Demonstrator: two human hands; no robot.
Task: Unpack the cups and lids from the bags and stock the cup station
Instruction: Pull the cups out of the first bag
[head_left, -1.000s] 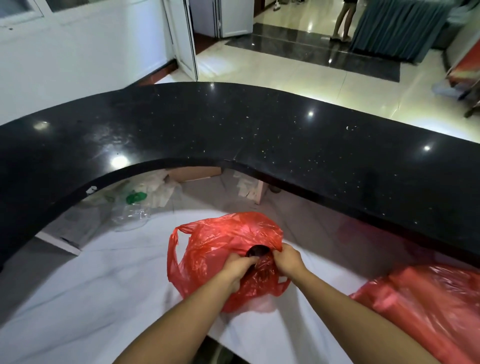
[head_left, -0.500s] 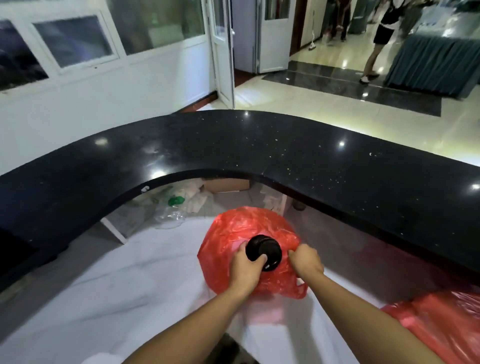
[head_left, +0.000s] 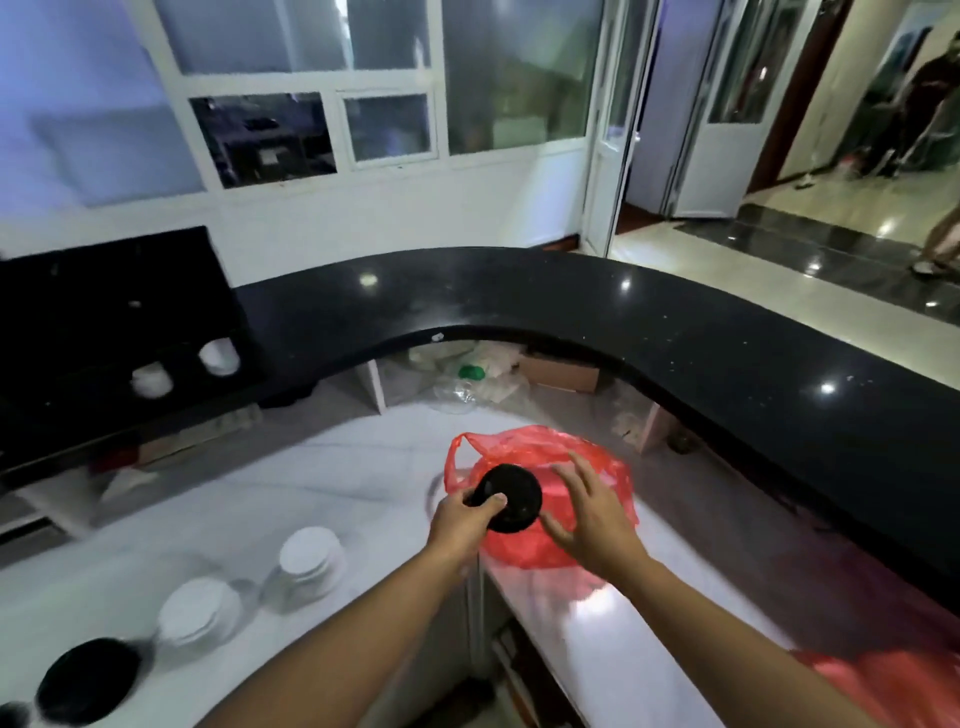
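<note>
My left hand (head_left: 464, 521) grips a stack of black lids (head_left: 511, 498), held just above a red plastic bag (head_left: 524, 545) that lies on the white marble counter (head_left: 337, 499). To the right of the lids my right hand (head_left: 592, 512) hovers over the bag with its fingers spread and nothing in it. Two stacks of white lids (head_left: 310, 560) (head_left: 200, 618) and a black stack (head_left: 88, 680) stand on the counter at the lower left. A black cup station (head_left: 104, 332) at the left shows two white cup stacks in its holes (head_left: 219, 356) (head_left: 151, 378).
A raised curved black counter (head_left: 675, 353) runs behind the work surface. A second red bag (head_left: 883, 686) lies at the lower right. Under the black counter sit clear plastic wrap (head_left: 460, 389) and a cardboard box (head_left: 563, 371). People stand far right on the tiled floor.
The stack of black lids has come out of the red bag in my left hand. My right hand has let go of the bag and opened. The view swung left, revealing the cup station.
</note>
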